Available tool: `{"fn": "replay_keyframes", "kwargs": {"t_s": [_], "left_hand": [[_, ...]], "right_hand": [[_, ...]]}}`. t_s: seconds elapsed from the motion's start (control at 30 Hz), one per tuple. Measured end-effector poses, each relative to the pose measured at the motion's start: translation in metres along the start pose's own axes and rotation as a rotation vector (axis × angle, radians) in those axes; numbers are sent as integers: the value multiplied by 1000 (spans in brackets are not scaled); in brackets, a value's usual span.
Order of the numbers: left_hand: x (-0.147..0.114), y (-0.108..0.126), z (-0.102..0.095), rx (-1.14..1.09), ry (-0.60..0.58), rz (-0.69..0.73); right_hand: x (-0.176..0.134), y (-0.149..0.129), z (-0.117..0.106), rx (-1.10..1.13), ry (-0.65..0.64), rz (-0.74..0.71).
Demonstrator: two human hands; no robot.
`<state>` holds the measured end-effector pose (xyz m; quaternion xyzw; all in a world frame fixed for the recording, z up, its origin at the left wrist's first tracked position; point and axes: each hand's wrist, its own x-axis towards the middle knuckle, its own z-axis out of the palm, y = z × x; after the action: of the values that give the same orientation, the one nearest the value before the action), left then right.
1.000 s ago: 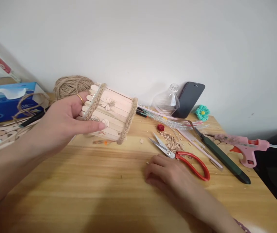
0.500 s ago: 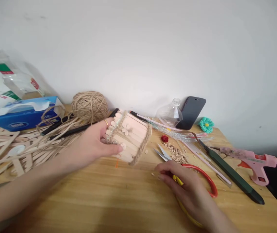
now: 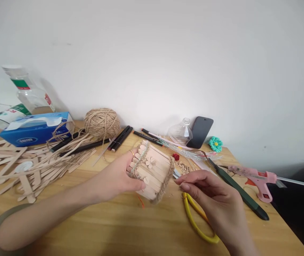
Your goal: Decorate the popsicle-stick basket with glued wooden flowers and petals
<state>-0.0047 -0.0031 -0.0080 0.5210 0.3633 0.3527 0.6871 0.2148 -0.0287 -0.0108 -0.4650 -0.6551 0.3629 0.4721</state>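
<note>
— White wall (image 3: 152, 71) and wooden table (image 3: 141, 231) are seen; what has been changed since a second ago?

— The right hand (image 3: 218, 199) has been raised and brought nearer the stick piece (image 3: 155, 170).

— And the grips?

— By the left hand (image 3: 122, 176) the piece's left end is pinched, thumb laid across the front; right thumb and forefinger are brought close together, but whether anything is held cannot be told.

— How is the piece set?

— It is held over the table, between the hands. Its rounded stick ends are pointed up-left, its sticks slanted down rightward; a longer axis cannot be told. A small flower (image 3: 150, 162) is fixed on its front.
</note>
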Motion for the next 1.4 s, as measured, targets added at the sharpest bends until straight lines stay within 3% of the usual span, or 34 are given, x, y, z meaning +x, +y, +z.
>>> {"fn": "replay_keyframes", "kwargs": {"t_s": [0.23,0.53,0.67,0.9,1.17,1.4], "left_hand": [[-15,-4,16,-94,-31,-45],[-27,-8,25,-140,-106,-62],[-34,-5,29,-125,-98,-92],[-38,-18,27,-95,-107,-59],[-41,-8,31,-95,-134,-91],[-41,-12,30,-74,-124,-91]], "right_hand": [[-1,-13,19,-170,18,-338],[-13,-19,25,-354,42,-483],[-17,-19,27,-381,126,-448],[-17,-28,28,-311,106,-262],[-24,-30,22,-409,63,-354],[-26,-32,22,-406,55,-301]]}}
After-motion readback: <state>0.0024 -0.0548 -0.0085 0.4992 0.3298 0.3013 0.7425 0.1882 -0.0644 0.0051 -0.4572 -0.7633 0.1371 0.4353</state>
